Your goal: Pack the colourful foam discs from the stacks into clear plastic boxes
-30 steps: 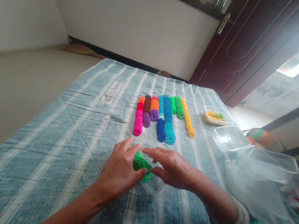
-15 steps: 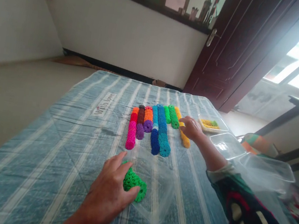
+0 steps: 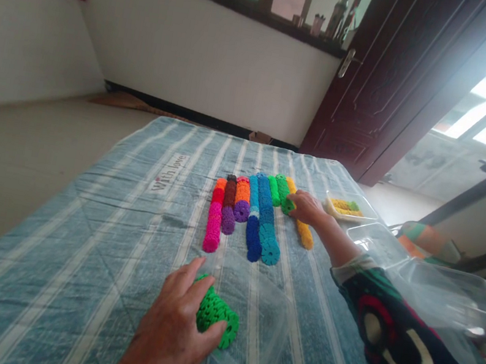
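- In the head view, the left hand [image 3: 175, 326] reaches into the near tub [image 3: 281, 337], which is clear and sits on the worktop.
- Its grip is around the near green roll [image 3: 220, 318], with the thumb at the front end and the fingers along the side.
- The near green roll lies in the left part of the tub, slanting a little.
- The right hand [image 3: 308, 208] stretches out over the yellow roll [image 3: 307, 237].
- Its fingertips are at the front end of the far green roll [image 3: 280, 188]; I cannot tell if this grip is squeezing.
- The far green roll lies between the yellow roll and a light green roll [image 3: 273, 191].
- To the left are two blue rolls, then an orange and purple one, a brown and purple one, and a pink one [image 3: 214, 227] with red and orange at its far end.
- Right of the right hand is a small tub [image 3: 351, 219] with yellow and green bits inside.
- A striped cloth [image 3: 120, 248], blue and white, covers the worktop.
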### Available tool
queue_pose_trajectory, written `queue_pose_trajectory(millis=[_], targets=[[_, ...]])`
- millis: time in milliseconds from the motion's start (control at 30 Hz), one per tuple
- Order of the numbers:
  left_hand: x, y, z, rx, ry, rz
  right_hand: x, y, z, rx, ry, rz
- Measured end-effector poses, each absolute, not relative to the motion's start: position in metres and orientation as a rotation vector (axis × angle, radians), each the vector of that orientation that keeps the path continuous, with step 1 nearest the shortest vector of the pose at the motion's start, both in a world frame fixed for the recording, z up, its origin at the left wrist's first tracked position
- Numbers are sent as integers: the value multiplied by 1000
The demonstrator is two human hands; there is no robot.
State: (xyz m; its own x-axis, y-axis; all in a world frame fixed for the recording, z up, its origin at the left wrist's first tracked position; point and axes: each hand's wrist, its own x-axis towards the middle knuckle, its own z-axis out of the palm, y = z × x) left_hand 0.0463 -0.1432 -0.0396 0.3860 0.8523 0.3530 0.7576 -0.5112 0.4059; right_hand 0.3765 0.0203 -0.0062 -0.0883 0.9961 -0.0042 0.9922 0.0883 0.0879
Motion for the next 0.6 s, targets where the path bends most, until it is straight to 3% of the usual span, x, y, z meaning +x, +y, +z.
queue_pose_trajectory(millis=[600], targets=[[49,-143,-31,2476,1429,714,371,15,-1,2157,2398,73]])
